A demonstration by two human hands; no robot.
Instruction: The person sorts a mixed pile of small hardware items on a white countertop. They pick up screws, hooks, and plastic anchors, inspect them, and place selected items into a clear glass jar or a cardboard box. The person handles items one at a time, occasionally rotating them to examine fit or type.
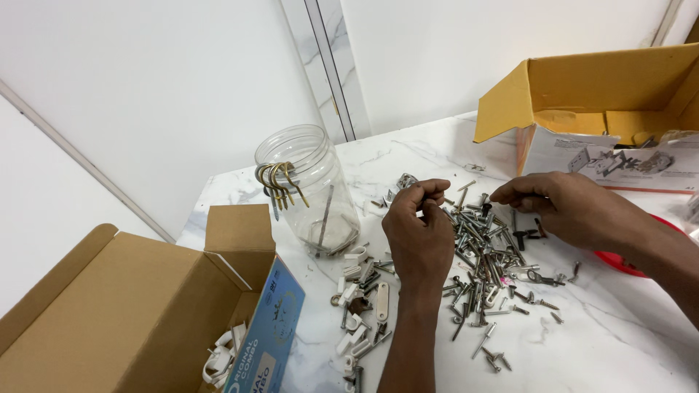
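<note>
A heap of mixed screws and nails (484, 251) lies spread on the white marble table (619, 342). My left hand (419, 229) hovers over the heap's left side, fingers curled and pinched on a small metal piece near its fingertips. My right hand (561, 207) reaches in from the right, fingertips pinching a small item at the heap's far edge. White plastic cable clips (357, 291) lie in a loose group to the left of the screws.
A clear plastic jar (306, 189) with several brass hooks on its rim stands left of my left hand. An open cardboard box (124, 306) holding white clips is at the front left. Another open box (604, 109) sits at the back right, a red object (619, 262) beneath my right forearm.
</note>
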